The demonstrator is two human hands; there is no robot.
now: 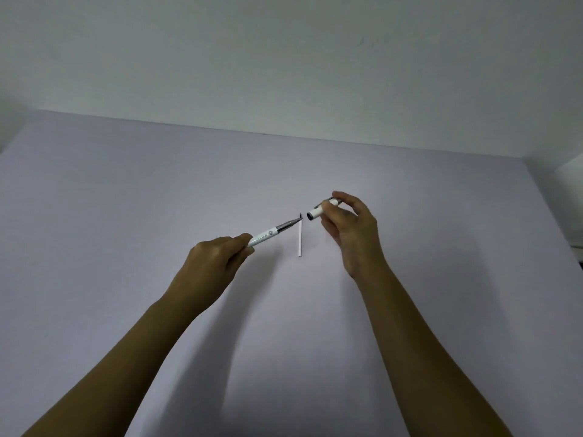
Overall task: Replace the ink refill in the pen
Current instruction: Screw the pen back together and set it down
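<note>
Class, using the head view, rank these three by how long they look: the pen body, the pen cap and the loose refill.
1. White pen body with grey metal tip, partly hidden in left hand
2. Thin white refill stick
3. Short white pen cap in right hand

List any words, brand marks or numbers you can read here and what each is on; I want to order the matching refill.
Pen barrel, held in the left hand: a small dark emblem and a short line of print, too small and blurred to read.
Pen cap, in the right hand: no print visible.
White refill on the table: no print visible.
</note>
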